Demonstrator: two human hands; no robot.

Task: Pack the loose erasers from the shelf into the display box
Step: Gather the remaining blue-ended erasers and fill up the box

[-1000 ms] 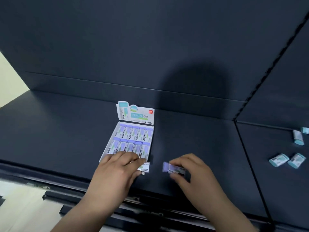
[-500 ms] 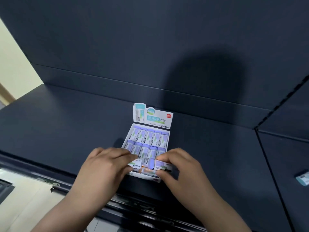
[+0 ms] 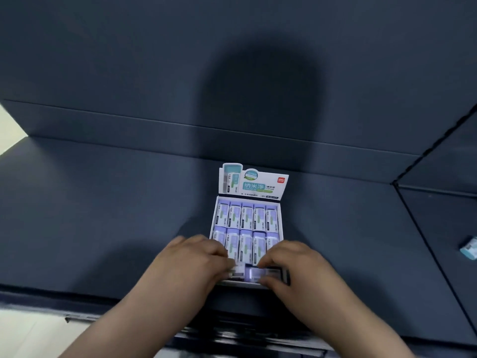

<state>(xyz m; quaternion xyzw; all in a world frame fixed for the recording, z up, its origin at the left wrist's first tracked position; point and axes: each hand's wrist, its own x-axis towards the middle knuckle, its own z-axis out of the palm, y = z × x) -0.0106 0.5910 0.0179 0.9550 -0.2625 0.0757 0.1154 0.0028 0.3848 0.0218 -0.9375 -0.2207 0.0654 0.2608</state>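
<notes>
The white display box (image 3: 247,198) stands open on the dark shelf (image 3: 103,215), its printed header card upright at the back. Two rows of purple-and-white erasers (image 3: 246,218) fill its back and middle. At the box's front edge my right hand (image 3: 299,272) pinches a purple eraser (image 3: 255,275) lying crosswise in the front gap. Beside it, my left hand (image 3: 191,264) grips another eraser (image 3: 236,273) with a white sleeve, at the front left of the box. My fingers hide the front row.
One loose teal eraser (image 3: 470,248) lies on the neighbouring shelf section at the far right, beyond a seam between the shelves (image 3: 423,241). The shelf's back wall (image 3: 232,73) rises close behind the box. The shelf's front lip runs just under my wrists.
My right hand has carried the purple eraser left from the bare shelf into the front of the box. My left hand has stayed at the front left corner. The view has shifted right.
</notes>
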